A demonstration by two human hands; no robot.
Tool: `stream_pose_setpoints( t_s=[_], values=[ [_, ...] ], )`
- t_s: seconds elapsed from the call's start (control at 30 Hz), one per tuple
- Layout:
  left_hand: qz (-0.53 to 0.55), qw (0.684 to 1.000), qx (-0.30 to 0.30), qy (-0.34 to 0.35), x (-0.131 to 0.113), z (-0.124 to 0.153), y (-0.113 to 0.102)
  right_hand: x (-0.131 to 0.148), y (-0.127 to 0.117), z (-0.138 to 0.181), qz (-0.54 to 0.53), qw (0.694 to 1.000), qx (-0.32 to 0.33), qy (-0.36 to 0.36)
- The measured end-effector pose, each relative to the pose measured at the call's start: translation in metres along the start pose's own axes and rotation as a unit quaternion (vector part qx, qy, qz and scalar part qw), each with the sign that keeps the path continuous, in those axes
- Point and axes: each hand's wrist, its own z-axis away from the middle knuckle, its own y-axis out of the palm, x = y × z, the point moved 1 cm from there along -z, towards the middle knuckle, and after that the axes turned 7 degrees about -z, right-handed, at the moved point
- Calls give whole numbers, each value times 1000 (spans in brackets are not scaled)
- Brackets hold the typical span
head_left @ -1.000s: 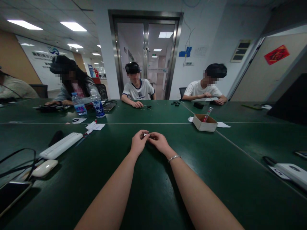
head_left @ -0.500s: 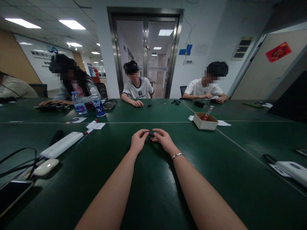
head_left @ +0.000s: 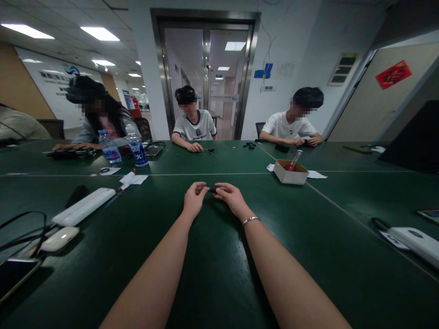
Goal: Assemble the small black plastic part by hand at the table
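Between my hands is a small black object (head_left: pixel 212 189), too small and too covered by fingers for me to name. My left hand (head_left: pixel 194 198) pinches its left end between thumb and fingertips. From the other side, my right hand (head_left: pixel 230 197) grips the right end, with a silver bracelet (head_left: pixel 251 220) on that wrist. Both hands are just above the dark green table (head_left: pixel 219 256), fingertips close together. Their fingers hide most of the object's ends.
To the left lie a white power bank (head_left: pixel 84 207), a white oval device (head_left: pixel 60 239), a phone (head_left: pixel 17 276) and cables. Two bottles (head_left: pixel 137 148) stand further back. An open box (head_left: pixel 291 172) holding a clear tube is ahead right. Several people sit across the table.
The whole view has shifted slightly left. My fingers have altered their hold a little, and more of the black object's middle shows between them. Both hands still grip it.
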Motion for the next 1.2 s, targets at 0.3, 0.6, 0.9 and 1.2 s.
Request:
stream_pose_setpoints(
  t_s=[0.3,0.6,0.9,1.2],
  values=[
    [-27,1000,1,-10,-10,3,-3,-1,-2,-1,2,1000,5,-3],
    [-33,999,16,-12,-7,0,-4,0,-3,-1,2,1000,1,-2],
    [-54,998,8,-25,-7,0,-4,0,-3,-1,3,1000,5,-1],
    [-63,998,3,-25,-1,0,-1,-1,-2,-3,5,1000,10,4]
  ],
)
